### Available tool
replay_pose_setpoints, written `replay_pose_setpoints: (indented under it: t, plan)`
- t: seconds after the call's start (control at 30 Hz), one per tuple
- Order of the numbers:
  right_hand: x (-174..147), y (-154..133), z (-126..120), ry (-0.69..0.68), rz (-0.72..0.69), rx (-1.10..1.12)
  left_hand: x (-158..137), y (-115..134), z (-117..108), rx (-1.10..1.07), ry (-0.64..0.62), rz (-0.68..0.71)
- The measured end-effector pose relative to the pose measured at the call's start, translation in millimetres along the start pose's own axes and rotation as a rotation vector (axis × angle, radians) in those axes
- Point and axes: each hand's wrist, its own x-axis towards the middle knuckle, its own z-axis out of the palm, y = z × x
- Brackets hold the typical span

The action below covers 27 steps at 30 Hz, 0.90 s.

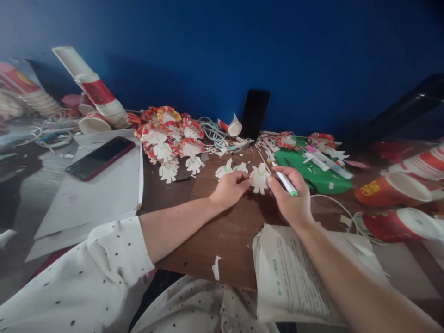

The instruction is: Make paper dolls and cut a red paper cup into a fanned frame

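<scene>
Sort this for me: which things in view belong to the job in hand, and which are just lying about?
In the job, apparently:
paper cutout, in left hand
marker, in right hand
similar cutouts nearby

Likely lying about:
red-edged phone
printed sheets
orange cup

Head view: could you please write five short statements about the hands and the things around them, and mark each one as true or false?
1. The left hand holds a small white paper figure. True.
2. The right hand holds a pair of scissors. False: the right hand holds a white marker with a green end.
3. A black phone is propped up in front of the blue wall. True.
4. The red-edged phone lies on the green sheet. False: the red-edged phone lies on white paper at the left.
5. Printed pages lie at the near side, right of centre. True.
</scene>
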Motion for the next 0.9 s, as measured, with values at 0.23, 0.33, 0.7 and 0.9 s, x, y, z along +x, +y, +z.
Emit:
replay_pose_setpoints:
  t: [0.23,0.33,0.7,0.9]
  plan:
    - [-1.4,0.2,-0.8,-0.006,-0.013,-0.028,2.4,-3.4,1.0,-0.073,0.031,-0.039]
    - [-1.9,-0.7,-1.3,-0.018,-0.006,-0.034,3.0,-3.7,1.9,-0.13,0.027,-0.072]
    - [-2.4,-1.6,-1.5,-0.025,0.0,-0.076,2.7,0.1,2.8,-0.171,0.027,-0.118]
    - [-1.6,-2.2,-2.0,0.004,-0.001,-0.114,-0.5,-1.0,3.0,-0.113,0.049,-0.081]
